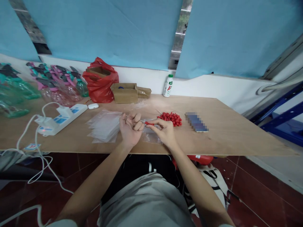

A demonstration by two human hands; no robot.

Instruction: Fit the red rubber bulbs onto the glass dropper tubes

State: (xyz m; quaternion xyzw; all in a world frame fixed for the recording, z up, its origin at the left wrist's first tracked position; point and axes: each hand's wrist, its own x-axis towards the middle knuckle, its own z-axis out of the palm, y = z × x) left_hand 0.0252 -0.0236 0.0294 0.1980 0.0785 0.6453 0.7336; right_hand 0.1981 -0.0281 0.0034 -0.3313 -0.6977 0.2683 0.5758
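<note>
The left hand point(132, 128) grasps a thin rod point(142, 121) in curled fingers while the right hand point(165, 130) pinches a small red piece point(149, 123) at its end, above clear rods point(152, 136) lying on the wooden table point(227, 129). Gripping close to the joint and keeping both parts in line should help avoid bending.

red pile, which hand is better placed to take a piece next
Probably the right hand, nearer the red pile, though its fingers pinch a red piece; the left hand is farther off.
</note>
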